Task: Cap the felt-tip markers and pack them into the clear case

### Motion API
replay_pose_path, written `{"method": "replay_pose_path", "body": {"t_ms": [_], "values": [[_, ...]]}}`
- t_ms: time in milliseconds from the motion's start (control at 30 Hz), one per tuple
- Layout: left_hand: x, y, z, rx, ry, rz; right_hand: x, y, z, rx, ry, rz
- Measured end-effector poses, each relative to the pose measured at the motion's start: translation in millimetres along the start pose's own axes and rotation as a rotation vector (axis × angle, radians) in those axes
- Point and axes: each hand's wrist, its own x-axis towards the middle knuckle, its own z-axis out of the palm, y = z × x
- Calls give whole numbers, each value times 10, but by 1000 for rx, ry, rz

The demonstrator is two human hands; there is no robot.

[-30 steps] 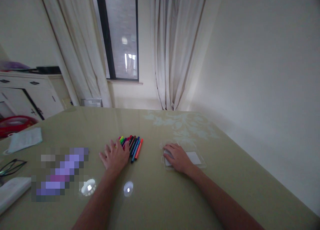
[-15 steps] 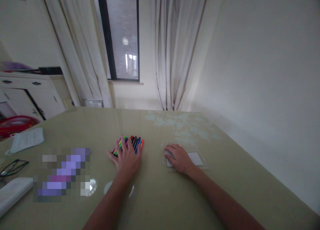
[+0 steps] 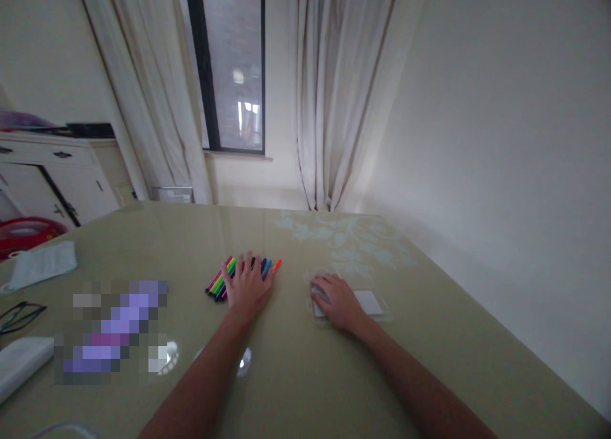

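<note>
Several coloured felt-tip pens (image 3: 220, 285) lie side by side on the table, slanting away from me. Across their middle and right part rests my left hand (image 3: 248, 287), fingers spread, palm down, hiding some of them. An orange pen (image 3: 277, 265) sticks out past its right side. To the right lies a flat clear plastic case (image 3: 386, 315) with a white card-like insert (image 3: 370, 302). My right hand (image 3: 338, 300) rests on its left half, fingers stretched forward and thumb apart, with a greyish patch between thumb and fingers.
On the left of the table (image 3: 305, 388) are a face mask (image 3: 44, 264), black-framed glasses (image 3: 21, 317), a white box-like object (image 3: 23, 362) and a blurred-out purple item (image 3: 117, 327). A wall (image 3: 501, 172) runs along the right edge.
My left hand has shifted slightly right over the pens, so more show at its left. The orange pen now lies further right. My right hand stays on the case. The view has shifted slightly.
</note>
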Motion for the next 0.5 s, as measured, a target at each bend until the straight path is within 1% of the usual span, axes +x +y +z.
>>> {"method": "replay_pose_path", "body": {"t_ms": [167, 300, 433, 500], "values": [[26, -45, 0, -16, -3, -7, 47, -30, 25, -21, 9, 9], [18, -92, -3, -18, -40, 16, 78, -84, 38, -52, 4, 44], [1, -170, 20, -4, -77, 32, 78, -127, 65, -69, 14, 78], [-18, -225, 33, 10, -64, 53, 72, -138, 81, -79, 17, 93]]}}
